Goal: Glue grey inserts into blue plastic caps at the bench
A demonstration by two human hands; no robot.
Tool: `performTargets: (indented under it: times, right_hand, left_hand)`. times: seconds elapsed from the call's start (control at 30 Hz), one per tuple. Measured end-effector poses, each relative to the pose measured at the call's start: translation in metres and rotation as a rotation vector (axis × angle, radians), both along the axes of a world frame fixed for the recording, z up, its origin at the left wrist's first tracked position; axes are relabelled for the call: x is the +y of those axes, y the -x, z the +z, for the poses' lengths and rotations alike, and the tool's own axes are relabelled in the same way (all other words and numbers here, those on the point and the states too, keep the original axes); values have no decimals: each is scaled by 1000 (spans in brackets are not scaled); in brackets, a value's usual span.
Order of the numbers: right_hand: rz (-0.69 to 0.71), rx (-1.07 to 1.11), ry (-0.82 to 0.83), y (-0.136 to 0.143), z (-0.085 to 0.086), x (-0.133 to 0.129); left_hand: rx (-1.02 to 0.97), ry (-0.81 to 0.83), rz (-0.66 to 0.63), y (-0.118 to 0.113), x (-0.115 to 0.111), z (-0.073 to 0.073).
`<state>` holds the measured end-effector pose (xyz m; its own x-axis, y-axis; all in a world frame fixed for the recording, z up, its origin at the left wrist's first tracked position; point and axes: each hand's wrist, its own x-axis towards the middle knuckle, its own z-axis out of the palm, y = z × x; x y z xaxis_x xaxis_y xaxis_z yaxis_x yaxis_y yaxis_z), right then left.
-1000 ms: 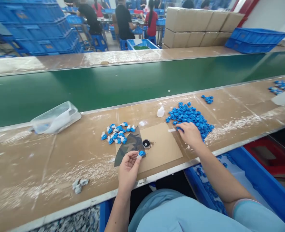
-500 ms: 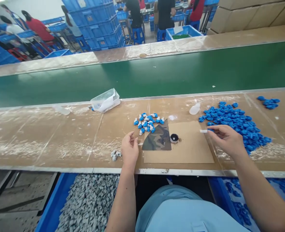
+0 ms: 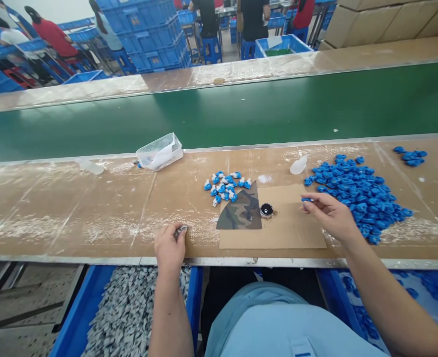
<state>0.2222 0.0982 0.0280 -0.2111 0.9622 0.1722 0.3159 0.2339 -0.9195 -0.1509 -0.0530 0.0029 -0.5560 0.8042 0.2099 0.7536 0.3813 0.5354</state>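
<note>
My left hand rests on the cardboard-covered bench with its fingers closed around small grey plastic pieces. Between thumb and fingertips, my right hand pinches a small blue plastic piece just above the right side of a cardboard sheet. On that sheet lie a camouflage-patterned scrap and a small round black pot with a shiny rim. Behind the scrap sits a cluster of joined blue-and-white pieces. A big heap of blue pieces lies beyond my right hand.
A clear plastic box and a white translucent bulb-shaped item stand on the bench. Behind runs a green conveyor belt. Below the bench edge, a blue crate of grey pieces is at left, another crate at right.
My left hand has moved left and closed over the grey pieces. My right hand has shifted left, away from the blue heap; the white strip at its fingertips no longer shows.
</note>
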Motion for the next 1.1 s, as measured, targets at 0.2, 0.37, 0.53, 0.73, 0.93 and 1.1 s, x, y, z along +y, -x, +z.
performTargets:
  times: [0.2, 0.37, 0.53, 0.73, 0.93, 1.1]
  right_hand:
    - [124, -60, -53, 22, -3, -8]
    - [229, -191, -215, 39, 2, -11]
    - [285, -270, -314, 45, 3, -9]
    - [312, -317, -364, 45, 2, -7]
    - [306, -333, -371, 44, 4, -8]
    - [293, -325, -342, 43, 4, -7]
  left_hand:
    - [110, -108, -60, -10, 18, -1]
    - [95, -286, -9, -20, 22, 2]
    - [-307, -366, 47, -44, 25, 2]
    - [-781, -343, 0, -79, 32, 2]
    - [-983, -229, -108, -106, 36, 5]
    - [-1126, -209, -187, -124, 40, 2]
